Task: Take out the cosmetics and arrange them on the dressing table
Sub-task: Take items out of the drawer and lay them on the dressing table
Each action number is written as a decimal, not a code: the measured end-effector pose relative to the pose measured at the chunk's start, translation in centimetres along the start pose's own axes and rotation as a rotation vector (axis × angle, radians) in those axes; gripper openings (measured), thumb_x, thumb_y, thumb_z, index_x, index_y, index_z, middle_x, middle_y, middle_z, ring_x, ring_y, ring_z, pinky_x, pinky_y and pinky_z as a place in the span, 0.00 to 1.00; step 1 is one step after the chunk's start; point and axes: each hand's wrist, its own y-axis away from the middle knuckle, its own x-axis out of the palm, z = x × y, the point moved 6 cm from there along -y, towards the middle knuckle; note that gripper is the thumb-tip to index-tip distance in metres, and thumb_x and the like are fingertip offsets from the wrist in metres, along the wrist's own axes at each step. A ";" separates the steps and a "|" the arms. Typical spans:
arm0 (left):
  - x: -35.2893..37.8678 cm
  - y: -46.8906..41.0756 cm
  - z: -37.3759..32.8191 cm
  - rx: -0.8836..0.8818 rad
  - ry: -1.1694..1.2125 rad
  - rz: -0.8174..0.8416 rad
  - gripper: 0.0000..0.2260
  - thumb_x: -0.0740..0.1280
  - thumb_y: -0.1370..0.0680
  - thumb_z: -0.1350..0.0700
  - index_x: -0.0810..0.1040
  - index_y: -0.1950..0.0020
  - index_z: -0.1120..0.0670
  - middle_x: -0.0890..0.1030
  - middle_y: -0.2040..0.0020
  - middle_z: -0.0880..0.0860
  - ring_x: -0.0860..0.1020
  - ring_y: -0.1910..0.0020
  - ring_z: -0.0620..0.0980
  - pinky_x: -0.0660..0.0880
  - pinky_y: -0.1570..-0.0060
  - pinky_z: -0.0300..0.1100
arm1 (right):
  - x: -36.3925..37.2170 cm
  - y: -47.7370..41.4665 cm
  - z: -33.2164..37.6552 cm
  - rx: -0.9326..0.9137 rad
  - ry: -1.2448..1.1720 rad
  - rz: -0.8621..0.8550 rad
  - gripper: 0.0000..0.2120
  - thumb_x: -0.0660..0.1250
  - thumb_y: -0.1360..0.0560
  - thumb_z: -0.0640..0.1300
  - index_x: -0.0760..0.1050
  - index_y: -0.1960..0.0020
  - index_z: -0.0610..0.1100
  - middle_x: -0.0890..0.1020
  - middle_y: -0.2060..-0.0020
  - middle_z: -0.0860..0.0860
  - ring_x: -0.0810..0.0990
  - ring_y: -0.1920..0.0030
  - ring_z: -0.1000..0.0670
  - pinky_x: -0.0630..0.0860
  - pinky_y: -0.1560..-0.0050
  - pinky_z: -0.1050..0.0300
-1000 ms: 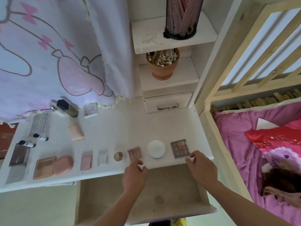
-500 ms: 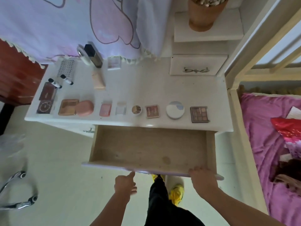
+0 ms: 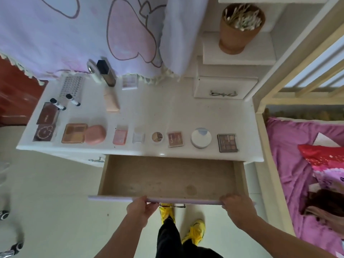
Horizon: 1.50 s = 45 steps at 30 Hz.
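Observation:
Several cosmetics lie in a row along the front of the white dressing table (image 3: 186,112): a dark eyeshadow palette (image 3: 227,142), a round white compact (image 3: 201,137), a small brown palette (image 3: 175,139), a round pot (image 3: 157,137), a pink blush (image 3: 120,136), a pink oval case (image 3: 95,134) and an orange palette (image 3: 74,133). Below the tabletop the wooden drawer (image 3: 167,179) stands pulled out with nothing inside. My left hand (image 3: 141,211) grips its front edge near the middle. My right hand (image 3: 237,208) grips the same edge at the right.
Further back lie a black-capped bottle (image 3: 106,72), a beige tube (image 3: 111,101), two small pens (image 3: 65,102) and dark boxes (image 3: 46,121). A terracotta pot of cotton swabs (image 3: 240,28) stands on stepped shelves. A pink bed (image 3: 301,164) is close on the right; a curtain (image 3: 93,34) hangs behind.
My hands left the cosmetics at the table's front and came down to the drawer's front edge; both now grip it. The view pulled back and down.

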 end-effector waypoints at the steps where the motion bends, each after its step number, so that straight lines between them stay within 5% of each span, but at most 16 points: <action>1: 0.5 0.0 -0.5 -0.009 -0.003 0.000 0.11 0.63 0.23 0.67 0.72 0.42 0.70 0.81 0.66 0.67 0.81 0.73 0.60 0.80 0.74 0.45 | -0.3 -0.3 -0.3 0.029 -0.015 0.004 0.07 0.61 0.20 0.46 0.77 0.45 0.53 0.82 0.51 0.55 0.81 0.51 0.53 0.73 0.54 0.58; 5: 2.6 -0.5 -3.4 0.000 0.005 0.035 0.12 0.63 0.22 0.68 0.71 0.39 0.69 0.78 0.62 0.67 0.81 0.74 0.61 0.80 0.75 0.47 | -1.7 -2.2 -0.8 0.153 -0.084 -0.032 0.04 0.72 0.26 0.46 0.79 0.52 0.52 0.82 0.59 0.55 0.80 0.58 0.53 0.70 0.64 0.59; 7: 3.4 -0.9 -5.0 0.001 -0.016 0.041 0.13 0.63 0.22 0.68 0.71 0.38 0.69 0.78 0.61 0.67 0.81 0.68 0.62 0.80 0.75 0.48 | -2.5 -2.6 -1.0 0.210 -0.183 -0.098 0.11 0.81 0.36 0.48 0.80 0.60 0.49 0.80 0.65 0.53 0.78 0.63 0.50 0.71 0.71 0.57; 10: 4.4 -0.4 -6.3 -0.021 -0.015 0.088 0.16 0.65 0.22 0.62 0.70 0.35 0.66 0.76 0.57 0.67 0.80 0.62 0.65 0.80 0.74 0.49 | -2.4 -2.7 -2.1 0.441 -0.322 -0.145 0.18 0.74 0.29 0.56 0.76 0.46 0.47 0.77 0.47 0.50 0.75 0.45 0.48 0.76 0.55 0.55; 13: 5.1 1.0 -6.9 -0.088 0.004 0.164 0.22 0.69 0.24 0.50 0.69 0.35 0.60 0.74 0.50 0.65 0.79 0.57 0.65 0.81 0.57 0.54 | -0.6 -0.6 -3.2 0.976 -0.921 -0.231 0.25 0.72 0.26 0.47 0.69 0.34 0.41 0.72 0.38 0.41 0.71 0.37 0.39 0.72 0.41 0.45; 16: 5.7 2.3 -7.6 -0.141 0.031 0.235 0.27 0.72 0.27 0.45 0.66 0.36 0.57 0.75 0.51 0.63 0.78 0.55 0.64 0.79 0.52 0.55 | 1.6 0.2 -0.6 1.410 -1.731 -0.209 0.25 0.72 0.25 0.43 0.67 0.34 0.37 0.73 0.42 0.38 0.77 0.44 0.35 0.77 0.45 0.43; 19: 5.8 2.5 -7.9 -0.149 0.032 0.216 0.26 0.72 0.27 0.45 0.65 0.36 0.54 0.74 0.52 0.62 0.78 0.55 0.64 0.79 0.52 0.54 | 0.7 -2.4 2.5 1.361 -2.159 0.013 0.11 0.65 0.25 0.30 0.73 0.43 0.31 0.80 0.55 0.36 0.81 0.61 0.40 0.84 0.55 0.48; 25: 7.1 1.8 -9.8 -0.114 -0.013 0.255 0.21 0.70 0.23 0.52 0.69 0.34 0.58 0.75 0.51 0.63 0.79 0.57 0.63 0.80 0.53 0.55 | -1.7 -4.8 1.7 1.371 -2.028 -0.012 0.03 0.65 0.24 0.32 0.77 0.53 0.31 0.84 0.69 0.37 0.81 0.76 0.46 0.81 0.59 0.56; 29: 9.1 1.2 -12.1 -0.062 -0.044 0.319 0.21 0.68 0.22 0.54 0.70 0.32 0.61 0.78 0.44 0.66 0.79 0.52 0.63 0.79 0.50 0.53 | -3.6 -6.6 0.9 1.353 -2.133 -0.102 0.03 0.65 0.25 0.28 0.77 0.54 0.32 0.82 0.73 0.41 0.81 0.75 0.48 0.81 0.57 0.57; 33: 9.4 0.5 -12.7 -0.037 -0.070 0.270 0.19 0.66 0.20 0.55 0.69 0.32 0.62 0.78 0.48 0.66 0.78 0.58 0.62 0.79 0.55 0.52 | -4.4 -7.3 1.1 1.300 -2.186 -0.108 0.09 0.63 0.25 0.26 0.76 0.46 0.30 0.81 0.65 0.38 0.81 0.71 0.46 0.81 0.69 0.55; 39: 9.7 0.0 -12.6 -0.008 -0.073 0.221 0.13 0.63 0.19 0.58 0.69 0.37 0.61 0.78 0.53 0.64 0.78 0.59 0.62 0.78 0.57 0.52 | -4.1 -7.3 0.5 1.300 -2.197 -0.128 0.10 0.61 0.25 0.27 0.75 0.44 0.30 0.82 0.63 0.37 0.82 0.70 0.45 0.82 0.69 0.55; 45: 9.7 0.0 -12.7 0.005 -0.047 0.215 0.09 0.63 0.19 0.60 0.68 0.39 0.59 0.77 0.54 0.63 0.78 0.60 0.61 0.78 0.57 0.52 | -4.1 -7.4 0.7 1.252 -2.260 -0.192 0.11 0.66 0.28 0.28 0.76 0.46 0.31 0.81 0.75 0.41 0.82 0.66 0.44 0.82 0.67 0.56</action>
